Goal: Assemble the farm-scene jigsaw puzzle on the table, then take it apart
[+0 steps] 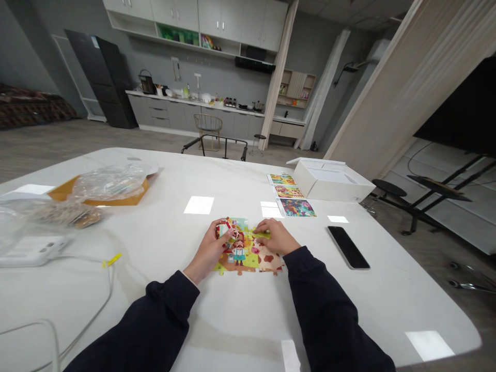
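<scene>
A partly joined jigsaw puzzle [248, 261] lies flat on the white table, showing a figure with a moustache and a spotted cow. My left hand [205, 252] is closed on a few loose puzzle pieces [225, 226], held above the puzzle's upper left part with the thumb on top. At the upper right part, above the cow, my right hand [279, 237] has its fingers bent down onto a yellow-green puzzle piece [264, 234]. The fingertips partly cover that piece, and whether it is joined to its neighbours is hard to see.
A picture sheet [289, 192] lies beside a white box [335, 180] at the back right. The phone [347, 247] rests right of my right arm. Plastic-wrapped pieces [73, 214], an orange tray [135, 196], a white charger [33, 250] and cables occupy the left side.
</scene>
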Demonstrator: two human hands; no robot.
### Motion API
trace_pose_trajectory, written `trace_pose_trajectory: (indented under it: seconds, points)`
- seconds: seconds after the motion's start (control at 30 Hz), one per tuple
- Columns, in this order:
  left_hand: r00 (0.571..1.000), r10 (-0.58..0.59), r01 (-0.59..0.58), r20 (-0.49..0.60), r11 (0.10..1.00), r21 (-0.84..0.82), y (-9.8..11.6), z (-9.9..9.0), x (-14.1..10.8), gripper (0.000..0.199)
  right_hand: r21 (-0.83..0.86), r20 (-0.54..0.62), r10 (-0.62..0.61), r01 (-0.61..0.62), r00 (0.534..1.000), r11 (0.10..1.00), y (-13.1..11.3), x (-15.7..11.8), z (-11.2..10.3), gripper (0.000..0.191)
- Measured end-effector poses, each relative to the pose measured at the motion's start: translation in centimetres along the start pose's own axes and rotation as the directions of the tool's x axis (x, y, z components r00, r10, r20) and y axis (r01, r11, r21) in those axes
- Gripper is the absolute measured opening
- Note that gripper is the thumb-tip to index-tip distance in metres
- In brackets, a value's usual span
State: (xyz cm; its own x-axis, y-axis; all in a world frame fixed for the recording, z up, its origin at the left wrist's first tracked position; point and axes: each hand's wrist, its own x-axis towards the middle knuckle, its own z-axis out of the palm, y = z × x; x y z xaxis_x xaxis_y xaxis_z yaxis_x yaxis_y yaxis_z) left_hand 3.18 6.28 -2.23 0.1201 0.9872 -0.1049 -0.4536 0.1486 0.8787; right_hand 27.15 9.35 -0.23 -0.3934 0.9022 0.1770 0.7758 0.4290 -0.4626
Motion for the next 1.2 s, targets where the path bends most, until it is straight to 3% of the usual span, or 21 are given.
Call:
trace_pose_trajectory:
  seconds: [0.43, 0.57, 0.7, 0.9, 1.07, 1.2]
  points:
    - [0.999, 0.004, -0.006, -0.04, 0.999, -0.034, 0.3, 0.3, -0.1, 0.064, -0.014, -0.061, -0.005, 0.004, 0.998, 1.0, -0.3, -0.1, 0.9, 0.019]
    - [0.994, 0.07, -0.085, -0.087, 0.98, -0.178, 1.1, 0.3, 0.1, 0.055, 0.03, -0.129, 0.003, 0.001, 0.992, 1.0, -0.3, 0.5, 1.1, 0.02]
    - [0.985, 0.117, -0.152, -0.128, 0.94, -0.306, 1.7, 0.1, 0.3, 0.049, 0.093, -0.238, 0.011, 0.012, 0.971, 0.996, -1.1, 3.1, 2.2, 0.03]
    - [0.98, 0.155, -0.189, -0.127, 0.924, -0.332, 1.7, 0.0, 0.3, 0.047, -0.137, -0.132, -0.014, -0.004, 0.991, 0.991, -2.6, 6.0, 4.7, 0.032]
    - [0.984, 0.133, -0.165, -0.117, 0.928, -0.334, 1.3, 0.0, 0.3, 0.049, -0.079, -0.122, 0.004, -0.014, 0.993, 0.997, -1.7, 6.1, 4.9, 0.022]
    - [0.985, 0.125, -0.156, -0.116, 0.936, -0.315, 1.0, 0.0, 0.4, 0.051, 0.035, -0.121, 0.072, -0.068, 0.99, 0.997, -1.2, 6.3, 5.0, 0.029]
